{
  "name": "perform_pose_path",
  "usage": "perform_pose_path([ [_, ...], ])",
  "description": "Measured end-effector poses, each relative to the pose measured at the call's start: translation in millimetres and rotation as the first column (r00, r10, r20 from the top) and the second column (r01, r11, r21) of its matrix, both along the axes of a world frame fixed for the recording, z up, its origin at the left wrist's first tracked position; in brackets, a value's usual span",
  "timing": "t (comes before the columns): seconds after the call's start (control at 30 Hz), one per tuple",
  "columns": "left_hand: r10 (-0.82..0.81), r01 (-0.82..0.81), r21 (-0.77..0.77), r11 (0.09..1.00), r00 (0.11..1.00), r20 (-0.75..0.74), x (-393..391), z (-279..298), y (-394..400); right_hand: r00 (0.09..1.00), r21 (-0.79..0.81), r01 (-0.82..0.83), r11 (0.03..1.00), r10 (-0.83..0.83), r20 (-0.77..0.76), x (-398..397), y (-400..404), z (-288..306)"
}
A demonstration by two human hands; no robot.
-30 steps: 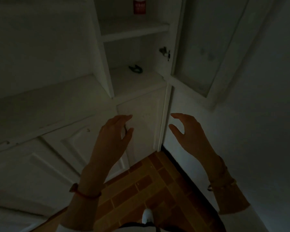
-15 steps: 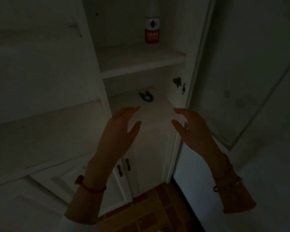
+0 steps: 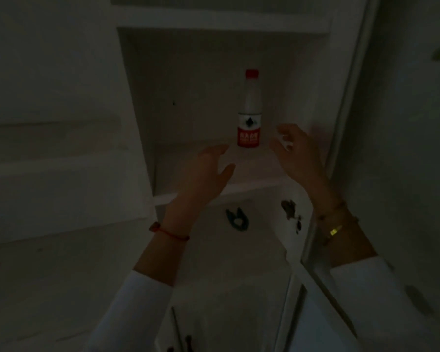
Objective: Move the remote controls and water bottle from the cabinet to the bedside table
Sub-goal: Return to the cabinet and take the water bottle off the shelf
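Note:
A water bottle [image 3: 249, 115] with a red cap and a red and white label stands upright at the back of a white cabinet shelf [image 3: 214, 191]. My left hand [image 3: 203, 174] is raised in front of the shelf, lower left of the bottle, fingers spread and holding nothing. My right hand [image 3: 297, 153] is just to the right of the bottle, fingers apart, not touching it. No remote control shows in this dim view.
The open cabinet door [image 3: 401, 148] stands at the right. A small dark clip-like object [image 3: 236, 219] lies on the lower shelf below my hands. A dark hinge [image 3: 290, 209] sits on the right inner wall. Closed lower doors with handles [image 3: 181, 336] are beneath.
The view has tilted up from the floor to the upper shelf. Both hands have risen and moved forward toward the water bottle, still holding nothing.

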State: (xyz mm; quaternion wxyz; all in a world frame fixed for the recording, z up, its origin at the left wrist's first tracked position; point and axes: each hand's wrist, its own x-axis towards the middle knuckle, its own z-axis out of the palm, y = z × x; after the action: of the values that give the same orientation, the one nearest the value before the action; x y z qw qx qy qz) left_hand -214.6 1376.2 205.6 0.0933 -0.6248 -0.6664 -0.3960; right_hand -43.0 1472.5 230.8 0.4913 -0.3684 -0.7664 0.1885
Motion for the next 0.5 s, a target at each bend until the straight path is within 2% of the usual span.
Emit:
perform_pose_path([
  [0.13,0.021,-0.021,-0.135,0.991,1.0,-0.003,-7.9,11.1,49.1,1.0,-0.033,-0.005,0.999,0.006,0.02,-21.9,44.4,21.6],
  [0.3,-0.017,0.081,-0.249,0.965,0.968,0.25,-4.0,11.3,94.7,0.997,-0.103,-0.04,0.994,0.046,0.06,-47.4,81.0,31.1],
  [0.5,0.034,0.091,-0.398,0.913,0.955,0.295,-13.4,9.8,131.8,0.995,-0.178,-0.088,0.98,0.094,0.023,-65.7,105.5,34.5],
])
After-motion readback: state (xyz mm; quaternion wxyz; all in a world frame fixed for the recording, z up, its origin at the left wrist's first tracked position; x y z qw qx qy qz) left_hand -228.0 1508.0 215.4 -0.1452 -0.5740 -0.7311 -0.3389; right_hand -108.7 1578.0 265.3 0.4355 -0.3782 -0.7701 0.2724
